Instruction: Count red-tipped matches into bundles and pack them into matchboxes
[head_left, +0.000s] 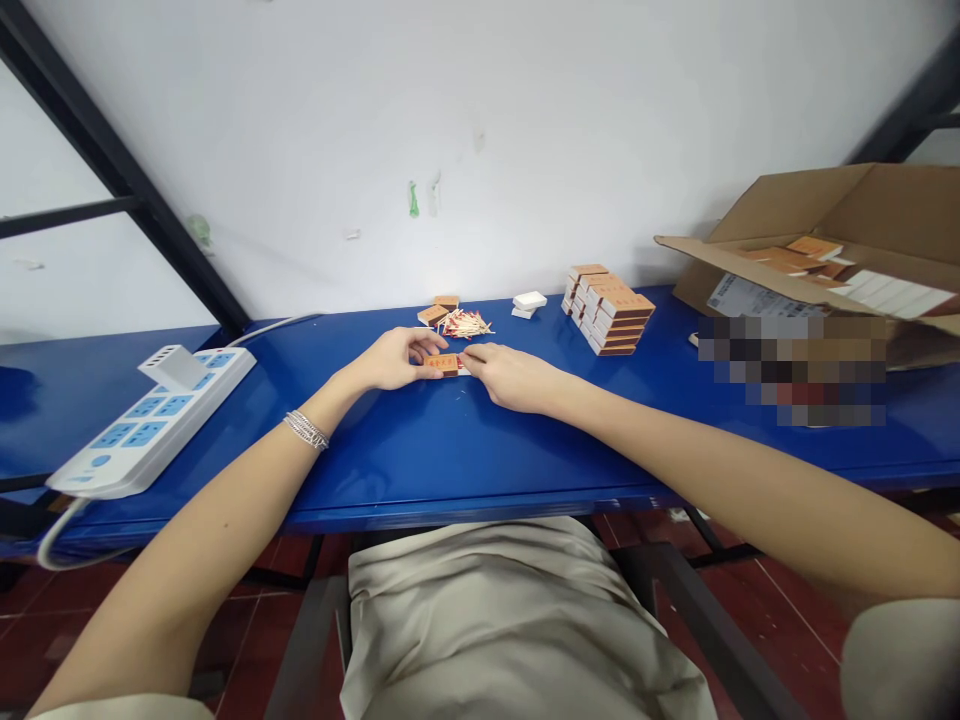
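Note:
An orange-brown matchbox [442,364] lies on the blue table, its white inner tray partly out on the right with red match heads showing. My left hand [397,358] grips the box's sleeve between thumb and fingers. At the tray's open end, my right hand [510,376] is closed, its thumb and fingertips pinched on the tray's end; whether matches are in the pinch is hidden. Just behind the hands lies a heap of loose matches [465,324], beside two more matchboxes [433,315].
White trays [529,300] lie near the wall. Stacked matchboxes [611,308] stand to their right, then an open cardboard box [757,270] holding more matchboxes. A white power strip [161,425] with a plugged-in charger sits at left. A blurred patch covers the right side.

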